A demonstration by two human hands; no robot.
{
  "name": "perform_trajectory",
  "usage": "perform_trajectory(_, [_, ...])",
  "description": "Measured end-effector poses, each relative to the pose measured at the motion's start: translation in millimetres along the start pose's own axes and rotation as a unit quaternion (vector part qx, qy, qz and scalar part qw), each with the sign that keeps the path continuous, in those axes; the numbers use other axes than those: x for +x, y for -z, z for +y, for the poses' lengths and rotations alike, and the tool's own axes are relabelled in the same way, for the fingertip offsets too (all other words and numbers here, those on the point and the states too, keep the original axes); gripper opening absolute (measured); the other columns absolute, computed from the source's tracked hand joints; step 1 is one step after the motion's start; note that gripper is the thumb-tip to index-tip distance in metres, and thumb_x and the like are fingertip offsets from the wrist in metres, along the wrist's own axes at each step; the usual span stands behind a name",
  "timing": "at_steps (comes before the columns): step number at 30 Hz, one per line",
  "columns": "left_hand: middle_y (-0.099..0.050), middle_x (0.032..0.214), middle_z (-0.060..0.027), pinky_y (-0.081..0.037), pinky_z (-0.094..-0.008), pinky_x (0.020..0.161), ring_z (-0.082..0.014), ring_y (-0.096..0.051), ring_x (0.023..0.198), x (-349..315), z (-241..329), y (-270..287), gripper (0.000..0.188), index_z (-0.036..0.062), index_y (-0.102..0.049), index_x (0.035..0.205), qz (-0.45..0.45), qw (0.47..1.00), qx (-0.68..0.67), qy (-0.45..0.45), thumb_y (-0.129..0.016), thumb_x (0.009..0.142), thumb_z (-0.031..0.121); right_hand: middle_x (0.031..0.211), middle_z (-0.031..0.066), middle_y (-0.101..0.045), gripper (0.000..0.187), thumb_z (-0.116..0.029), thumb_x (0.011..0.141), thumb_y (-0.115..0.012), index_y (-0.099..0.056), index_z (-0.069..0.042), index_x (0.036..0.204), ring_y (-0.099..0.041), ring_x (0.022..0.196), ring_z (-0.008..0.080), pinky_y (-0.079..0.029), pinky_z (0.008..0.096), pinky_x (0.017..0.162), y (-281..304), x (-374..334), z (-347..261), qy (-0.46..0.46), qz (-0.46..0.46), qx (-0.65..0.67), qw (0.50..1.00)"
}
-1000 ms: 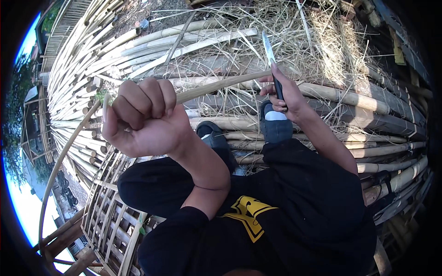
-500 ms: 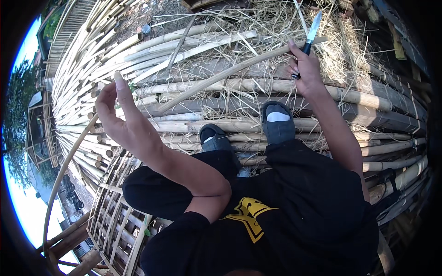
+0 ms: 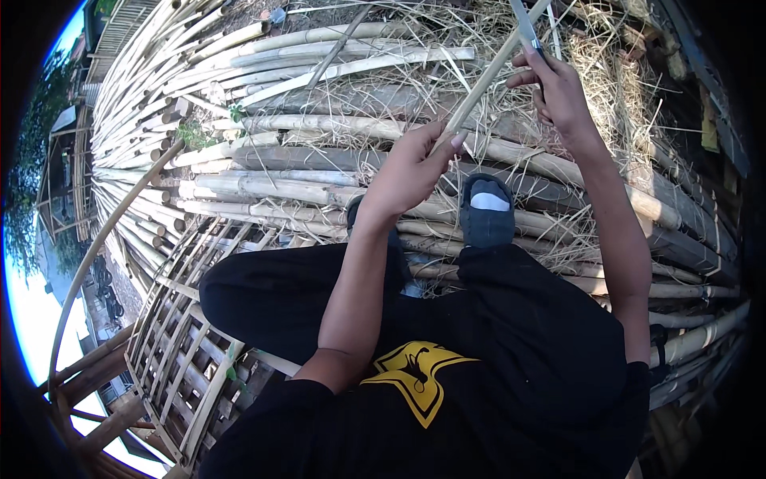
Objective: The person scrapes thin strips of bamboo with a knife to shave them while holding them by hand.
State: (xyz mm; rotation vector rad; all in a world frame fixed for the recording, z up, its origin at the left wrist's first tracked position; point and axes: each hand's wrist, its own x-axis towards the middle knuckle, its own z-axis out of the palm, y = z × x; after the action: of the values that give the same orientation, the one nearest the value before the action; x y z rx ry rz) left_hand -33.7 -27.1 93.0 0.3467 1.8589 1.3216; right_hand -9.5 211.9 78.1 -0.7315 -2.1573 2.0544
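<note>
My left hand [image 3: 411, 169] is closed around a thin pale bamboo strip [image 3: 483, 86] that slants up to the right, toward the top edge. My right hand [image 3: 558, 89] is higher and to the right, gripping a knife [image 3: 523, 22] whose blade points up and lies against the strip near its upper part. Both hands hover above a stack of bamboo poles [image 3: 319, 188]. My feet in dark sandals [image 3: 487, 214] rest on the poles below the hands. My legs are in black trousers.
Long bamboo poles fan out to the left and the back, with dry straw [image 3: 606, 72] strewn over them on the right. A woven bamboo lattice frame [image 3: 179, 339] lies at lower left. A long curved bamboo strip [image 3: 100, 247] arcs down the left side.
My left hand, open out to the left before, has swung to the middle and closed on the strip. My right hand has lifted the knife farther up and right.
</note>
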Motion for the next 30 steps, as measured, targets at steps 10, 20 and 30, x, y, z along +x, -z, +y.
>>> perform_trajectory(10, [-0.027,0.058,0.0059,-0.024,-0.0208,0.039,-0.0036,-0.025,0.042,4,-31,1,0.024,0.0071,-0.048,0.100,0.033,0.951,-0.306,-0.006,-0.042,0.101,0.030,0.062,0.0139,-0.051,0.027,-0.024,0.091,-0.053,-0.050,0.002,0.083,-0.046,0.054,0.0272,-0.038,0.0399,0.056,-25,-20,-8,0.146,-0.223,-0.402,0.876])
perform_trajectory(20, [-0.024,0.055,0.0061,-0.018,-0.0204,0.035,-0.0034,-0.022,0.038,9,-41,7,0.019,0.0098,-0.044,0.095,0.032,0.922,-0.386,-0.012,-0.043,0.101,0.028,0.065,0.0181,-0.052,0.029,-0.033,0.097,-0.042,-0.044,-0.004,0.092,-0.054,0.065,0.0392,-0.040,0.0493,0.060,-55,10,6,0.235,-0.306,-0.478,0.789])
perform_trajectory(30, [-0.024,0.054,0.0069,-0.015,-0.0200,0.033,-0.0022,-0.018,0.037,11,-58,8,0.018,0.0104,-0.041,0.090,0.033,0.907,-0.420,-0.002,-0.041,0.101,0.025,0.069,0.0177,-0.055,0.032,-0.037,0.096,-0.042,-0.047,-0.006,0.090,-0.056,0.066,0.0401,-0.042,0.0474,0.055,-47,50,52,0.313,-0.205,-0.503,0.779])
